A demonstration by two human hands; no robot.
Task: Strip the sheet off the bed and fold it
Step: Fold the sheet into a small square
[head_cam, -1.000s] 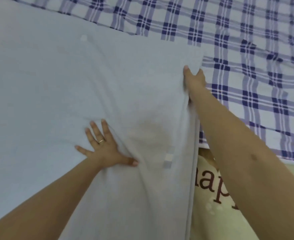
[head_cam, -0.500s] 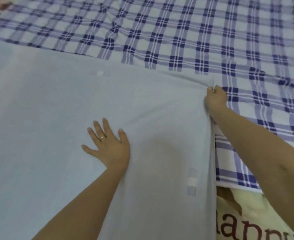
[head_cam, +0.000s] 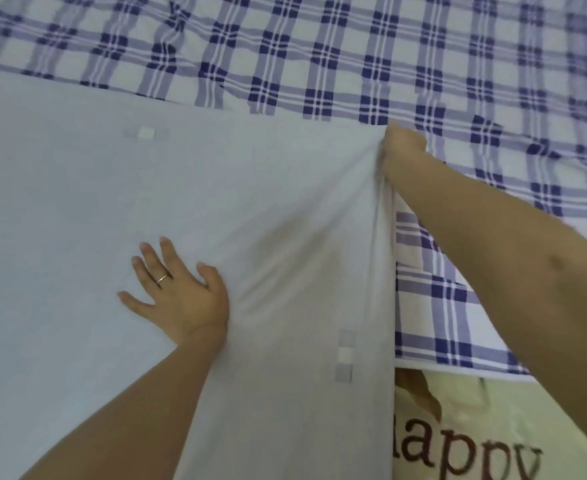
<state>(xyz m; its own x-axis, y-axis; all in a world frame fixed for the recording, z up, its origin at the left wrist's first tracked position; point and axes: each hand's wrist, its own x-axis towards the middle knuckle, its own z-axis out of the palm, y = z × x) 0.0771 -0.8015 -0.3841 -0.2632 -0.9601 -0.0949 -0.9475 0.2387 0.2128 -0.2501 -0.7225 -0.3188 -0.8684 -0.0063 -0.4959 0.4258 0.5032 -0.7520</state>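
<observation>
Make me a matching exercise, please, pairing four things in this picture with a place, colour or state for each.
Things:
1. left hand
2. right hand
3. sheet
4. cream cloth

States:
a. bears brown lettering, bottom right
b. grips the sheet's far corner
c. plain and pale
d. flat on the sheet, fingers spread

Pairs: 1-d, 2-b, 3-c, 4-a

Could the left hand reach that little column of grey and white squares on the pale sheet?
Probably yes: the left hand lies flat on the plain pale blue-grey sheet, with only bare cloth between it and the column of grey and white squares.
</observation>
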